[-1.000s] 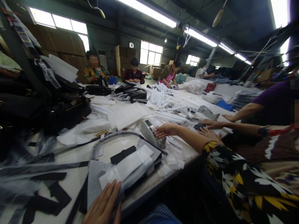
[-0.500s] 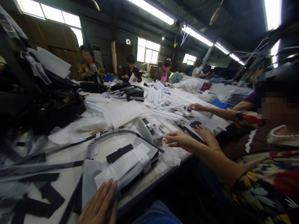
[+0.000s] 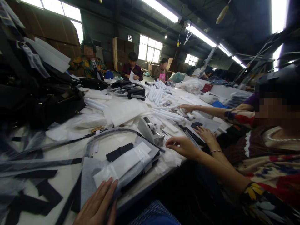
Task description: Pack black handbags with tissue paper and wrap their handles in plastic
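Note:
My left hand [image 3: 98,204] lies flat with its fingers stretched out on the near end of a black piece wrapped in white paper and clear film [image 3: 126,164], at the table's front edge. My right hand [image 3: 181,146] hovers just right of a grey tape dispenser [image 3: 150,129]. Its fingertips are pinched together, and what they hold is too small to make out. A dark strap in a clear sleeve [image 3: 110,132] loops behind the wrapped piece.
A co-worker's hand [image 3: 206,134] rests on a black piece just beyond my right hand, and another's arm [image 3: 201,108] reaches toward white rolls [image 3: 159,93]. Black bags [image 3: 53,106] are piled at the left. Black strips [image 3: 44,193] lie at the near left. Several people work at the far end.
My right hand has drawn back from the tape dispenser toward the table's edge and pinched its fingers. The left hand has stayed flat on the wrapped piece. The co-worker's far arm has reached further left.

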Available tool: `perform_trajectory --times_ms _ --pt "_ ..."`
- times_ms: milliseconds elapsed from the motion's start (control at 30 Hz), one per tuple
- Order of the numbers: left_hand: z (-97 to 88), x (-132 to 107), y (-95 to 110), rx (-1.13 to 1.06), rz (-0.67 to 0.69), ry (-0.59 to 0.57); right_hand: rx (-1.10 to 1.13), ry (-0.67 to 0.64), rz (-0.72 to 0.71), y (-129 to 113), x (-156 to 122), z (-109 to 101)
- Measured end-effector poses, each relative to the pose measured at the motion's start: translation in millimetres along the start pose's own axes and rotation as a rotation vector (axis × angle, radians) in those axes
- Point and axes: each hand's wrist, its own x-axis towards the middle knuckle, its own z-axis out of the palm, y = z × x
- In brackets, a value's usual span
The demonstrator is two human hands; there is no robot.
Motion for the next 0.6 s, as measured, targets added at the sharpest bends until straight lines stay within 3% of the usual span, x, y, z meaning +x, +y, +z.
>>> perform_trajectory --times_ms 133,300,433,600 --pt "-16.5 7 14 0.056 -0.09 -0.055 -0.222 -0.352 -0.385 -61 14 21" --pt "-23.9 13 25 0.027 -0.19 -0.129 -0.182 -0.701 -0.585 -120 59 83" --pt "-23.5 14 29 0.013 -0.238 -0.145 -0.33 -0.839 -0.763 -146 93 129" --pt "-20.1 8 32 0.043 -0.24 -0.161 -0.586 -0.951 -0.872 -159 116 165"
